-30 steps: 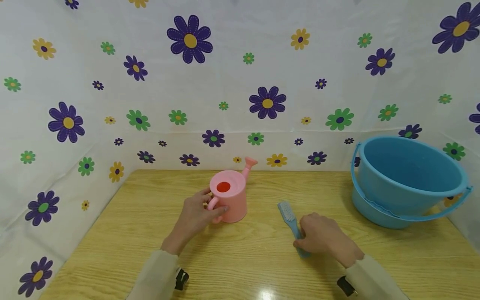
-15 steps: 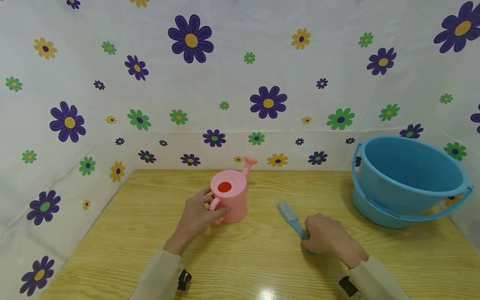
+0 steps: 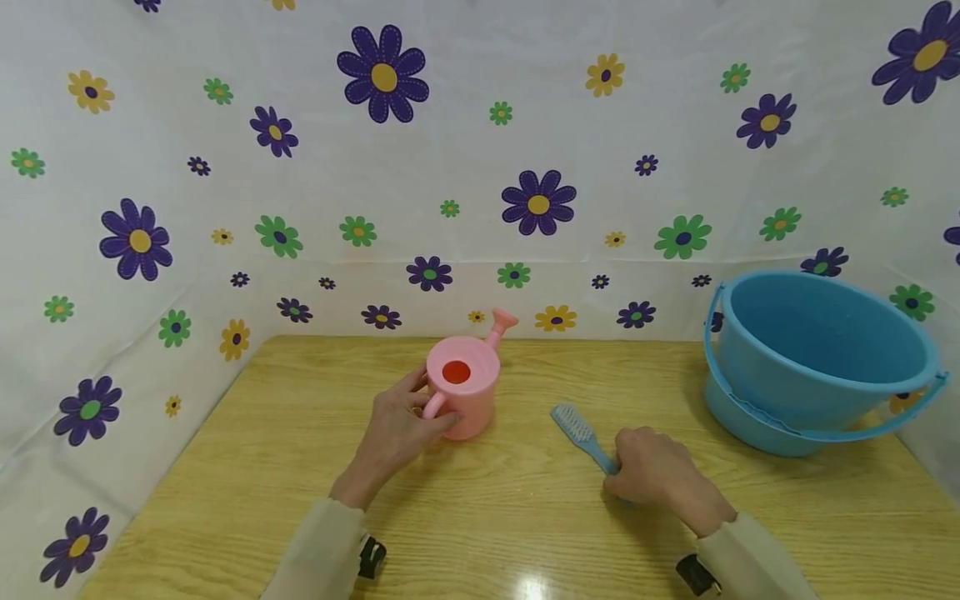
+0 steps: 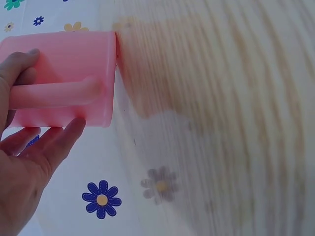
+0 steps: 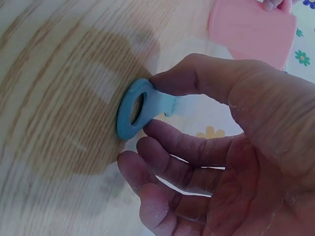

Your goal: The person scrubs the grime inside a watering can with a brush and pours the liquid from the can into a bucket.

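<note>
Both hands are busy here. The left hand point(image 3: 393, 425) has its thumb and fingers wrapped around the back of the pink watering can point(image 3: 476, 408), right by its handle point(image 3: 433, 406). Hard to say if the can's base sits flat on the tabletop point(image 3: 517, 517) or is tipped up a bit. The right hand point(image 3: 651, 467) is pinching the blue brush point(image 3: 577, 425) between thumb and finger, near its ring end point(image 5: 125, 118), bristles up. Big blue bucket point(image 3: 780, 387) is off to the right, not touched. I'd call this the gripping step. IMO moving either one calls for a firmer hold on that skinny brush and keeping the can's opening upward.
</note>
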A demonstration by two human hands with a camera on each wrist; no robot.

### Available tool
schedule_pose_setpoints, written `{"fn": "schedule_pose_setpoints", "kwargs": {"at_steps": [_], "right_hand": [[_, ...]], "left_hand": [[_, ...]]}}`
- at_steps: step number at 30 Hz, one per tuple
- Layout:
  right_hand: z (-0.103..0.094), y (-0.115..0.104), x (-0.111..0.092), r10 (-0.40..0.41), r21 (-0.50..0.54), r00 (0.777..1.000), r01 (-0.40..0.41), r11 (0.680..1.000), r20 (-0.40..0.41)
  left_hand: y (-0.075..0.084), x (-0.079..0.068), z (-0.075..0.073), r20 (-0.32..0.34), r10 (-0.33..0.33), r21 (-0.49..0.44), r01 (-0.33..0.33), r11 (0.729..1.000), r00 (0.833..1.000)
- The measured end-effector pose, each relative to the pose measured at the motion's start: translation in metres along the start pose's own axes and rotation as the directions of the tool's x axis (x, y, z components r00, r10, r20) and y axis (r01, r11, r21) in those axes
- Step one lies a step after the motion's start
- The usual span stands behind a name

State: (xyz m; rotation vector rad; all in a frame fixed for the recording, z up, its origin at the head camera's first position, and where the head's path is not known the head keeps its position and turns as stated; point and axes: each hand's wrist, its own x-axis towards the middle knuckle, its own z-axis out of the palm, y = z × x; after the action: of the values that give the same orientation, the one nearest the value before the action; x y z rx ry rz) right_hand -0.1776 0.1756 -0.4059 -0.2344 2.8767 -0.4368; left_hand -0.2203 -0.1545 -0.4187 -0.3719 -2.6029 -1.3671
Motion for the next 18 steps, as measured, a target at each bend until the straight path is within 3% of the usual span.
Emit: {"fn": "schedule_pose_setpoints", "kwargs": {"at_steps": [6,13,18], "right_hand": [[0.0018,0.0018,0.0003,0.019,0.016,1.0,-0.019,1.0,-0.013],[0.0027,0.003,0.001,0.043,0.043,0.999,-0.043,0.998,-0.011],[0.0016,0.0042,-0.0002,0.055,0.049,0.998,-0.054,0.997,-0.02]], "left_hand": [[0.0039,-0.0024,-0.0025,0.012,0.061,-0.029,-0.06,0.998,0.998],[0.0045,-0.0028,-0.0022,-0.028,0.226,0.104,-0.222,0.969,0.974],[0.0038,-0.0022,-0.0026,-0.04,0.269,0.131,-0.262,0.956,0.962]]}}
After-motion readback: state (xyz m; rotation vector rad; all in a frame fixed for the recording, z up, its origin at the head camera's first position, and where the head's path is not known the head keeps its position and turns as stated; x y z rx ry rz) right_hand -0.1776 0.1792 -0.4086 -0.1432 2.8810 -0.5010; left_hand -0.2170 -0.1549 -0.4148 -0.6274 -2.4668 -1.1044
